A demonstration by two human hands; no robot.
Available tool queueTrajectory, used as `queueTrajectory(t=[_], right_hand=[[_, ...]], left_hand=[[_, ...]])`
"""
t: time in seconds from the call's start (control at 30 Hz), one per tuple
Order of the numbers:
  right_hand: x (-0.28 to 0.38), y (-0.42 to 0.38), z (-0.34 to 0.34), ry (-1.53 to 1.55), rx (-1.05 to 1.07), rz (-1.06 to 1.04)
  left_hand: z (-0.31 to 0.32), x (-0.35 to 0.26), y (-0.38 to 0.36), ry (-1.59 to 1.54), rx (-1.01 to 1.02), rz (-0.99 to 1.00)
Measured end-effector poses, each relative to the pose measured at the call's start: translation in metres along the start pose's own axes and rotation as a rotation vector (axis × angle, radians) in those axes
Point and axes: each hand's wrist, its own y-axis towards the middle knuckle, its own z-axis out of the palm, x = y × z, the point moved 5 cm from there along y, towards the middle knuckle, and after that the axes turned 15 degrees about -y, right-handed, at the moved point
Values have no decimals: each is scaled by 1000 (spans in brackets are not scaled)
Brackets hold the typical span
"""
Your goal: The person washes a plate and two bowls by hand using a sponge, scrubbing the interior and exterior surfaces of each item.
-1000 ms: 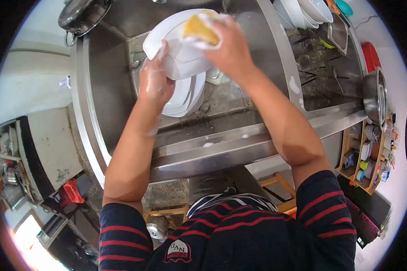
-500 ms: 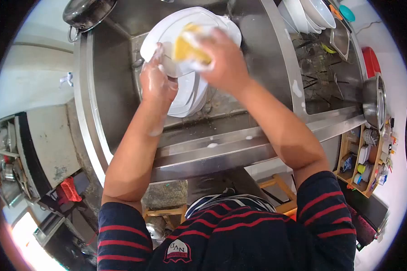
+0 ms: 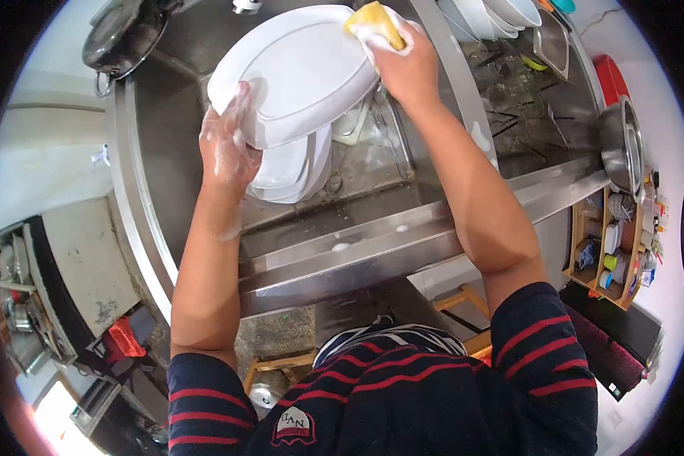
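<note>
Left hand [image 3: 224, 148] soapy, pinching oval platter [image 3: 296, 72] rim; right hand [image 3: 406, 61] clenched on sponge [image 3: 374, 21]. Slick grip may drop platter onto stacked plates [image 3: 289, 171].

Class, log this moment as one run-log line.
left hand: holds white oval plate tilted over sink | right hand: yellow sponge at plate's far edge | below: stacked plates

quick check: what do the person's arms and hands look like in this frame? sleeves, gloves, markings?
Both forearms are bare. The sleeves end above the elbows: dark navy with thin red horizontal stripes, part of a top with a small red and white crest on the chest. No gloves, watch or rings can be made out. The left hand is wet, coated in white soap suds; the right hand shows less foam.
</note>
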Motion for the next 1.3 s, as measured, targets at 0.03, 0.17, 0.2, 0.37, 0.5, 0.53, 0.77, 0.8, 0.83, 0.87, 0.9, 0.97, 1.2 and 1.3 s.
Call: queueTrajectory(t=[0.03,0.17,0.2,0.37,0.5,0.53,0.77,0.8,0.83,0.87,0.9,0.97,1.2,1.3], right_hand=[[1,2,-2,-90,2,-17],[32,-9,-4,-257,-73,-260],[37,-15,3,-256,-73,-258],[77,-42,16,49,92,-560],[53,-26,8,-162,4,-355],[53,-27,7,-165,4,-358],[84,-50,22,-82,113,-562],[83,-50,22,-82,116,-566],[79,-49,23,-38,132,-524],[75,-48,25,5,148,-480],[72,-46,29,4,149,-481],[66,-41,35,94,110,-454],[61,-42,27,99,310,-555],[34,-22,22,-88,283,-482]], left_hand=[[-3,3,1,66,-81,-40],[-5,18,2,339,-123,-121],[0,20,-1,341,-124,-121],[7,19,-5,67,-133,-130],[-2,22,0,77,-183,-141],[-1,26,0,116,-146,-162],[7,18,-3,-3,-149,-90],[5,20,-2,-6,-151,-87],[1,24,1,29,-142,-83],[4,26,2,64,-132,-81],[5,28,2,62,-133,-81],[6,29,-1,142,-196,-70],[0,16,8,-85,-266,-107],[0,11,8,-43,-286,-101]])
